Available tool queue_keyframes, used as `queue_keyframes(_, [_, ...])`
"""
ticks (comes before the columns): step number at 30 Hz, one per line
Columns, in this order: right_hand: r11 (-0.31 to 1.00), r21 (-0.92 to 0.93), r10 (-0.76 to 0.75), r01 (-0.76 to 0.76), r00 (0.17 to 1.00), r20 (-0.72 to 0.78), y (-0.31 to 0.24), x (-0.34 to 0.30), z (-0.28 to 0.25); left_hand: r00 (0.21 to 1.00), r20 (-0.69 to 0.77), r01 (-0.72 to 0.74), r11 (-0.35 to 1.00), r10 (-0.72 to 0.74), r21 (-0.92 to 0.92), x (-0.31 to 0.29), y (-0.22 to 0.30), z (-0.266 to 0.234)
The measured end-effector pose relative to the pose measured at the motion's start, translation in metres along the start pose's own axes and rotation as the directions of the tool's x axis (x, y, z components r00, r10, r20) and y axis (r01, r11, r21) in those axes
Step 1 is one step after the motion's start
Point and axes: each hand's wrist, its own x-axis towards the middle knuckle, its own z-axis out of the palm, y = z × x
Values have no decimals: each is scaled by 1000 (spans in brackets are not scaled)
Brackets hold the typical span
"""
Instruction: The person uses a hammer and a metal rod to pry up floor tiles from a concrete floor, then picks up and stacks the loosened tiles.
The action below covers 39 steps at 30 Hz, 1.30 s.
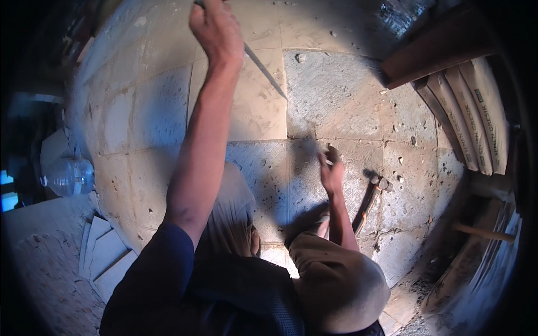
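Clenching L hand [217, 33], prob. round slim dark bar [267, 73]!
Slanting tip toward cream floor tile [255, 120] edge, maybe for aim; curling R hand [332, 169], can't tell if grasping; having hammer [381, 183] nr., prob. for reach.

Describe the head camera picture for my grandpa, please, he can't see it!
Seen from above, a left hand grips a long, thin, dark tool, its tip by the edge of a smooth beige square tile. The right hand is near a brown-handled metal hammer on the gritty grey-and-beige floor. A clear plastic bottle is at left, tan sacks at right.
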Motion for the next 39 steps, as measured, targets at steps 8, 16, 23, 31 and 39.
queue_keyframes(8, [988, -146, -5, 44, 967, 255, -27, 68, 156, 936, -211, -216, 934, 281, 283, 19, 90, -117])
queue_keyframes(16, [976, 181, 44, -124, 920, 390, 15, 100, 147, 795, -430, -244, 874, 428, 420, 22, 149, -204])
queue_keyframes(23, [932, 255, 92, -257, 849, 521, -43, 51, 156, 739, -530, -306, 909, 415, 284, 16, 175, -226])
queue_keyframes(31, [939, 342, -126, -7, 923, 364, -60, 88, 202, 680, -593, -345, 902, 432, 261, 10, 197, -241])
queue_keyframes(39, [934, 356, -189, 15, 869, 457, -24, 74, 237, 569, -584, -344, 812, 579, 470, -3, 229, -293])
